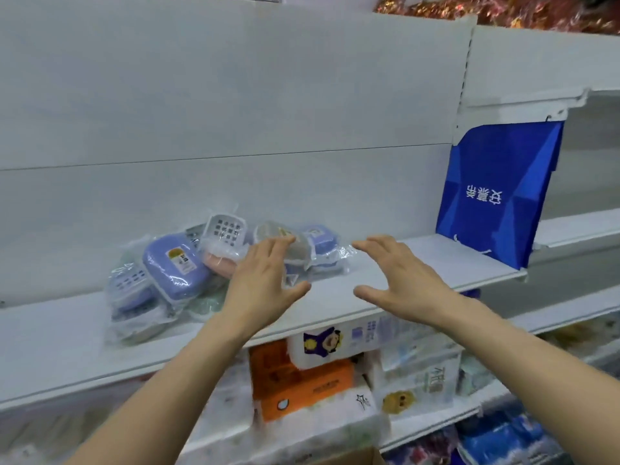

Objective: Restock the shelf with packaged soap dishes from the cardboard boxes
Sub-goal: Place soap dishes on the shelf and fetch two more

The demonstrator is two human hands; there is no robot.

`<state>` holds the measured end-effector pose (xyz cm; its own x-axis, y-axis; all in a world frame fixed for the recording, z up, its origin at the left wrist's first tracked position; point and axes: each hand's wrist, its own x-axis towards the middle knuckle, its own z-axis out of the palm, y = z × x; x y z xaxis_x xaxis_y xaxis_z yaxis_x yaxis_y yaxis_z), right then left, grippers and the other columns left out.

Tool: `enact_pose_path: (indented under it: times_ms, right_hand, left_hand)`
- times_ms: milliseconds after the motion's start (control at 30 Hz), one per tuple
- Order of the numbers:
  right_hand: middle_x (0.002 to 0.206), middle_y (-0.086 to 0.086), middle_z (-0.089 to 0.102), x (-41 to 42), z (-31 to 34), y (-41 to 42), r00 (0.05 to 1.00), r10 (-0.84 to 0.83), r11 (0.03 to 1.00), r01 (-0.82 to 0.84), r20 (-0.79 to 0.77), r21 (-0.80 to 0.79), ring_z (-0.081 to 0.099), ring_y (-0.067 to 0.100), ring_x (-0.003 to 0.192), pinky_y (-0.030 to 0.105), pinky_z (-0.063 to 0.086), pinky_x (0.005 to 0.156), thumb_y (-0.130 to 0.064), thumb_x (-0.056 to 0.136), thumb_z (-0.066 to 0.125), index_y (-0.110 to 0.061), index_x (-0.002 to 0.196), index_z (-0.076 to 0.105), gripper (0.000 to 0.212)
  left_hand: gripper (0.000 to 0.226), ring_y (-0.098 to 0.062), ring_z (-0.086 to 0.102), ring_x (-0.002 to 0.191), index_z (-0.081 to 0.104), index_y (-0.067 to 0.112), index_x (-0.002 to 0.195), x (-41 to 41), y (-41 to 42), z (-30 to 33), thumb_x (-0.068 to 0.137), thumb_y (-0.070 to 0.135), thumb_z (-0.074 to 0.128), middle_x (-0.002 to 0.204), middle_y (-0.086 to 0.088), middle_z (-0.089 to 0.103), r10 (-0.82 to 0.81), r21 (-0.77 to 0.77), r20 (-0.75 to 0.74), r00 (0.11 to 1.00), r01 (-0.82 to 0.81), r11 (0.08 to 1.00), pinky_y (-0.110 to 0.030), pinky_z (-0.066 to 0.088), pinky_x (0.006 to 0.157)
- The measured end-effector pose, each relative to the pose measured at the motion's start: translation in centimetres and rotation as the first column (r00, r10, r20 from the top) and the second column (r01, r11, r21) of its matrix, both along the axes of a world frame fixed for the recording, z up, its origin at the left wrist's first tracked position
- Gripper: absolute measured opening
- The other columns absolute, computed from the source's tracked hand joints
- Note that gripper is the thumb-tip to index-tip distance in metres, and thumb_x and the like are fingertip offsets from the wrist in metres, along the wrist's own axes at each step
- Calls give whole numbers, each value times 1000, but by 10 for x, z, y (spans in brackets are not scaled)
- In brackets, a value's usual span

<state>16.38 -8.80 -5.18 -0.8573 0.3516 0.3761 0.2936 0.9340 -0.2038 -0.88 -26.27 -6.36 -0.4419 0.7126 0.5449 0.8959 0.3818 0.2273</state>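
Note:
Several soap dishes in clear plastic bags lie in a loose heap on the white shelf (385, 283). A purple dish (174, 263) leans at the left, a white slotted one (225, 229) and a pink one (219, 263) sit behind it, and a grey dish (295, 251) and another purple dish (322, 239) lie to the right. My left hand (265, 283) hovers in front of the grey dish, fingers spread, empty. My right hand (399, 280) is held open over the bare shelf to the right of the heap. No cardboard box is clearly in view.
A blue paper bag (500, 193) stands upright at the shelf's right end. Below the shelf, an orange box (295, 380) and white tissue packs (349, 337) fill the lower level. The white back panel rises behind the heap.

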Motion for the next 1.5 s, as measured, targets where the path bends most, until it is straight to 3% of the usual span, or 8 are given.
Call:
enact_pose_path:
  times_ms: [200,333,500,767,933,1100,1300,1500]
  right_hand:
    - [152,1,21,-120,-20,90,983,135,991,-134,128,-10,35,29,130,40,43,96,-56,85,62,-32,148,25,77]
    - [155,3,11,-185,-43,134,968,207,978,-204,143,-37,32,33,131,43,41,96,-65,80,61,-33,147,23,84]
    - [159,2,3,-232,-61,156,944,269,963,-268,189,-34,19,37,139,52,36,102,-75,78,54,-37,149,21,87]
    - [146,3,20,-216,-59,209,968,189,979,-173,165,-107,34,36,123,42,42,90,-46,78,63,-31,133,35,64]
    - [146,1,20,-199,-58,232,980,145,980,-124,136,-155,35,33,121,40,45,89,-59,78,60,-34,135,33,68]
    - [143,-5,25,-182,-55,246,986,160,954,-166,-42,-252,40,27,115,33,42,79,-44,80,62,-32,131,38,57]
    - [145,-12,23,-146,-47,241,936,164,918,-260,-311,-300,40,21,117,32,44,76,-43,78,69,-34,126,40,57]
    - [145,-12,30,-104,-29,185,841,180,895,-355,-511,-268,41,17,123,37,49,78,-48,74,72,-32,128,44,63]
  left_hand:
    - [106,-26,23,144,20,25,155,-60,86,11,71,51,80,157,-7,26,235,-186,-84,968,-247,951,-37,23,115]
    - [127,-28,10,149,6,31,156,-96,129,17,61,58,85,162,-3,12,441,-453,-110,891,-440,775,-45,19,119]
    - [116,-27,23,138,20,29,152,-124,145,13,59,53,85,146,-1,33,528,-552,-107,843,-492,673,-44,35,110]
    - [101,-26,34,121,35,24,146,-117,166,-6,61,47,86,126,-3,43,569,-316,75,819,-522,792,-36,34,105]
    - [99,-26,33,121,38,24,145,-102,195,-15,62,45,88,123,-2,42,555,-176,176,813,-528,831,-30,29,101]
    - [97,-24,36,115,39,23,142,-88,214,-12,61,46,88,113,5,36,516,-7,266,814,-534,846,-22,25,88]
    - [100,-19,46,119,38,27,142,-53,214,-7,59,47,91,122,6,42,384,223,455,804,-520,825,-38,42,104]
    - [96,-10,49,120,45,33,135,10,157,2,53,53,91,128,13,49,257,439,455,853,-466,768,-32,44,104]
